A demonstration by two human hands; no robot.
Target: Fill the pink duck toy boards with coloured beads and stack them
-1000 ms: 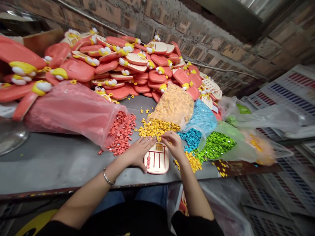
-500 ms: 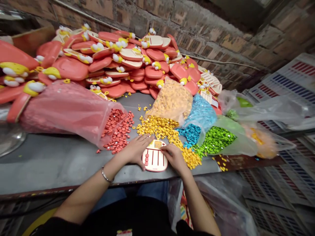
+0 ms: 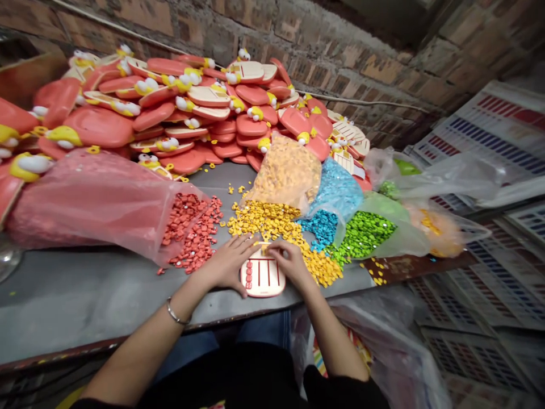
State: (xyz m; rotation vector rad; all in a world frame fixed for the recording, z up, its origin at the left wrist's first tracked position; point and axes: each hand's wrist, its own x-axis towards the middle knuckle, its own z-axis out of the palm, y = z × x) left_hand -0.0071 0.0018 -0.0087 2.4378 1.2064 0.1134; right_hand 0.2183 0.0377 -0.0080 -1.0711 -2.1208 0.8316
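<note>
one cream board [image 3: 264, 278] points its long axis toward the yellow pieces [image 3: 272, 218].

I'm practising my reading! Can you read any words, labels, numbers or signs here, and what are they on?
None can be read.
Cream board: tiny mark at its near end, too small to read.
Black shirt: colourful print, cut off by the picture's edge, unreadable.

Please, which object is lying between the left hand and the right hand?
The head view shows it: a pale slotted board lies between the left hand and the right hand, with red pieces along its left side.
</note>
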